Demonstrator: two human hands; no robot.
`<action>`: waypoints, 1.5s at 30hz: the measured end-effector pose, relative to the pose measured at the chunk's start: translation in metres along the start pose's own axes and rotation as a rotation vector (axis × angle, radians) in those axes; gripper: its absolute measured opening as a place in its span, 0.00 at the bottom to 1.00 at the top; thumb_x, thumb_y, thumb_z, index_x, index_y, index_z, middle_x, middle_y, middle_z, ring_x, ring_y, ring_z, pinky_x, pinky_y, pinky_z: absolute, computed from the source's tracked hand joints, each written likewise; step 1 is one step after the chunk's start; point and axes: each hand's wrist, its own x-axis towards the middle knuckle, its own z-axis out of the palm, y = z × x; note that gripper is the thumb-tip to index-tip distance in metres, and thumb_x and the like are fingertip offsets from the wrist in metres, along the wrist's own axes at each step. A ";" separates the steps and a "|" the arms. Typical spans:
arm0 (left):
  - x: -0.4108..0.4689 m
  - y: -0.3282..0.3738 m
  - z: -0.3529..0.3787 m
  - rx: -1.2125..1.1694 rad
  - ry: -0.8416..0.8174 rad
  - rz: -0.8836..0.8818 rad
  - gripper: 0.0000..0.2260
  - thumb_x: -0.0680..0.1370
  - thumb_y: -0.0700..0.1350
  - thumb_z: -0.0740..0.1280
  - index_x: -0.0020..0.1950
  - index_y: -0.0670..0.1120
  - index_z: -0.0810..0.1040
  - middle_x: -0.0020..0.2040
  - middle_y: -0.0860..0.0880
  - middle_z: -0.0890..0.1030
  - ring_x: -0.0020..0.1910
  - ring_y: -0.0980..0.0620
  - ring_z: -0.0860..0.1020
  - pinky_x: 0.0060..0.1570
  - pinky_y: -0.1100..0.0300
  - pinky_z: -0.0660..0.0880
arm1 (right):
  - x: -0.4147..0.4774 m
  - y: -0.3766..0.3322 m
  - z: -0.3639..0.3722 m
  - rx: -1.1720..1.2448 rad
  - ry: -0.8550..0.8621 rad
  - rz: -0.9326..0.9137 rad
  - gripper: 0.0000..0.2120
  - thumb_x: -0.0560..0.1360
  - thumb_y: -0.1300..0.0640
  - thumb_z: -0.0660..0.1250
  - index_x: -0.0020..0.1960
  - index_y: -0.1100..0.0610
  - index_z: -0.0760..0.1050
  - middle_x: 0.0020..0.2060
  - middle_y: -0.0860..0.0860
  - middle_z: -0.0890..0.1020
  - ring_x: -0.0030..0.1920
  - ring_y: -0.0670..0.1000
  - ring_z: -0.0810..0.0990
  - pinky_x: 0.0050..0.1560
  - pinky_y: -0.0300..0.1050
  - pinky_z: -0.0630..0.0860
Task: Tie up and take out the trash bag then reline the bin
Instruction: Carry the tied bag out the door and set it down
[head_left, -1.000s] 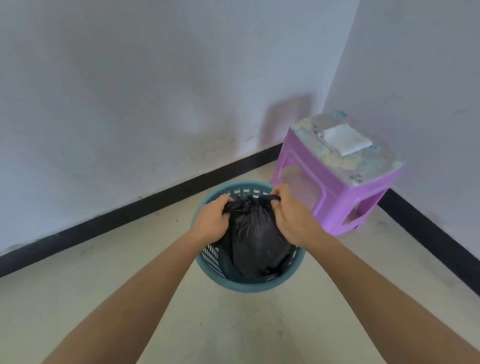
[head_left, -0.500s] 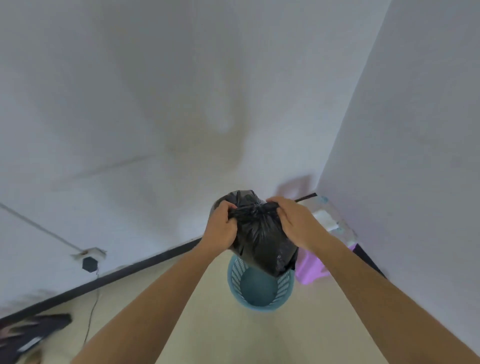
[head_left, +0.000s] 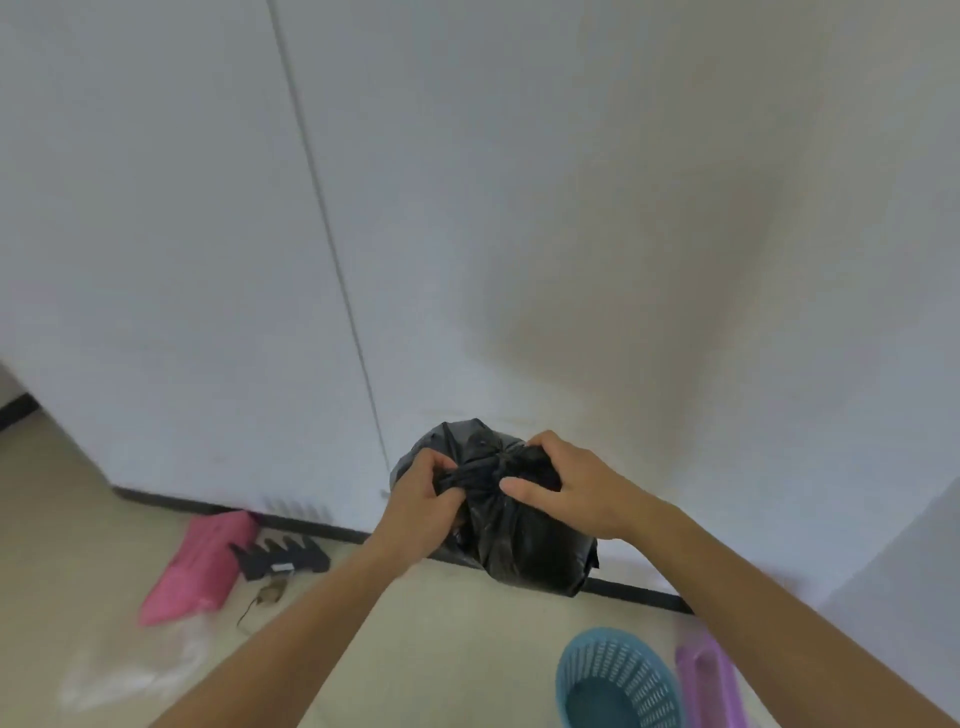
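I hold a full black trash bag (head_left: 524, 540) in the air in front of the white wall, well above the floor. My left hand (head_left: 423, 499) grips the gathered neck of the bag from the left. My right hand (head_left: 571, 486) grips the knotted top from the right, thumb stretched across it. The blue plastic bin (head_left: 613, 680) stands on the floor at the lower right, below and right of the bag, with nothing inside it.
A purple stool (head_left: 711, 680) stands right beside the bin. On the floor at the left lie a pink bag (head_left: 200, 566), a black object (head_left: 280, 556) and a clear plastic sheet (head_left: 130, 670). A black skirting (head_left: 634, 592) runs along the wall's foot.
The bag went from sitting in the bin to being lifted clear of it. My view and the bag have swung left, leaving the bin at the lower right.
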 end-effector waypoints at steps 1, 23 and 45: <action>-0.013 -0.013 -0.018 -0.016 0.065 -0.043 0.04 0.77 0.39 0.66 0.50 0.45 0.72 0.45 0.40 0.80 0.40 0.45 0.80 0.43 0.42 0.81 | 0.012 -0.014 0.015 -0.015 -0.068 -0.042 0.31 0.70 0.29 0.66 0.64 0.46 0.66 0.55 0.43 0.78 0.52 0.45 0.78 0.53 0.45 0.77; -0.209 -0.217 -0.502 -0.032 0.939 -0.380 0.07 0.76 0.33 0.65 0.48 0.43 0.70 0.39 0.44 0.77 0.34 0.51 0.76 0.40 0.44 0.78 | 0.224 -0.472 0.413 -0.066 -0.519 -0.737 0.29 0.73 0.42 0.71 0.69 0.45 0.61 0.63 0.44 0.76 0.60 0.47 0.77 0.62 0.49 0.76; -0.059 -0.384 -1.001 0.288 0.865 -0.411 0.10 0.76 0.39 0.70 0.50 0.49 0.69 0.40 0.48 0.79 0.33 0.50 0.76 0.32 0.55 0.74 | 0.590 -0.827 0.654 -0.010 -0.479 -0.849 0.18 0.77 0.49 0.69 0.64 0.50 0.68 0.59 0.48 0.80 0.57 0.51 0.79 0.58 0.49 0.77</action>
